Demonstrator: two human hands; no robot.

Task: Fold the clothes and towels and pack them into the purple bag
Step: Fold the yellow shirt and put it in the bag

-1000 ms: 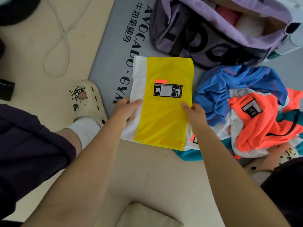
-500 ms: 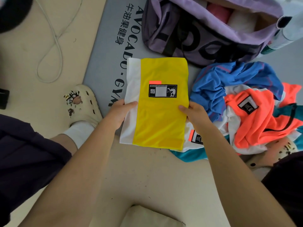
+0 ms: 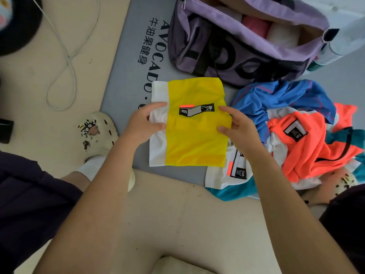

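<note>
The thin yellow-and-white sports garment (image 3: pixel 189 125), already folded into a narrow rectangle, lies on the grey gym mat (image 3: pixel 126 76) just in front of the open purple fabric bag (image 3: pixel 237 54). The person's left hand (image 3: pixel 144 125) pinches its white left edge, thumb on top and the other fingers (image 3: pixel 158 105) curled over the cloth from the far side. The right hand (image 3: pixel 239 127) pinches the yellow right edge in the same way, thumb and forefinger closed on the fabric. A crease runs across the middle between the two hands, bending the black-and-white label patch (image 3: pixel 197 110), so the step in hand looks like a fold in half across the short axis.

The cloth appears light, limp and rather slick, the kind of smooth jersey that sags between two holds and slides against itself. It should not be fragile, but the stacked layers could slip apart if only the top one is taken. The side edges at the crease seem the sound place to hold, with all the layers caught together.

To the right lies a loose heap of unfolded garments: a crumpled blue top (image 3: pixel 280 99), an orange jersey (image 3: pixel 308 141) and a white-and-teal piece (image 3: pixel 227 180). Inside the bag, rolled pink and white items (image 3: pixel 270 28) are visible.
</note>
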